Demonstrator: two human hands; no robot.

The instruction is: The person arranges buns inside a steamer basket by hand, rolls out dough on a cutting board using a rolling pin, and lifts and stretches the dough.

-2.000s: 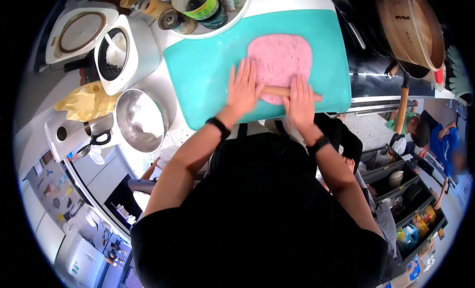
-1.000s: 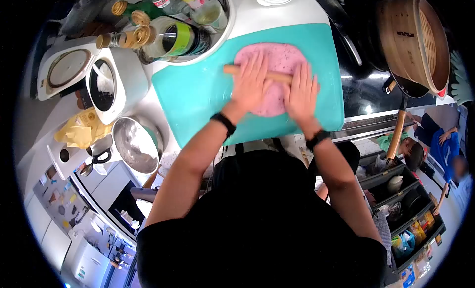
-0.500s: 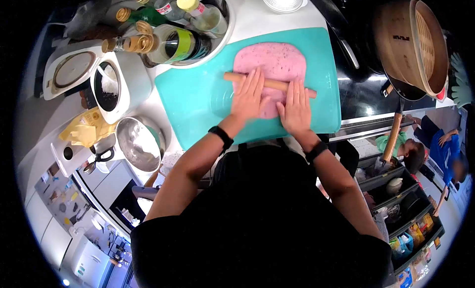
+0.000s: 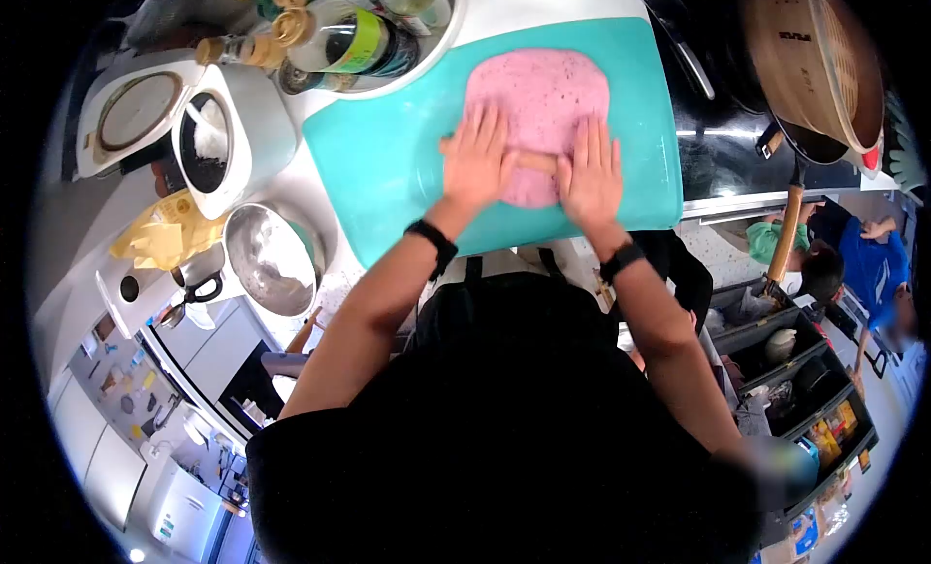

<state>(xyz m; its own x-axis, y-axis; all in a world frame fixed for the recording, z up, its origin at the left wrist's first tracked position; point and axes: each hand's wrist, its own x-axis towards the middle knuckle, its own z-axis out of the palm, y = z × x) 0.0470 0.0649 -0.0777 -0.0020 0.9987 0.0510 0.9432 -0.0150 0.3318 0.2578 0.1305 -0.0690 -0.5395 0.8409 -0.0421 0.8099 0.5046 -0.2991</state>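
A flattened sheet of pink, dark-flecked dough lies on a teal mat. Across its nearer part rests a slim wooden rolling pin. My left hand presses palm-down over the pin's left end, fingers stretched away from me. Over the right end lies my right hand, also flat with fingers extended and slightly apart. Between the two hands a short middle stretch of the pin shows; much of the rest is covered. Both sets of fingertips reach onto the dough beyond the pin.
Several bottles stand on a round tray at the upper left. Below them are an open white canister and a steel bowl. A bamboo steamer sits on the black stovetop at right. Other people appear at far right.
The rolling pin has rolled toward me over the dough, with both hands moving along on it. The camera view has shifted, so the mat and dough appear higher in the picture.
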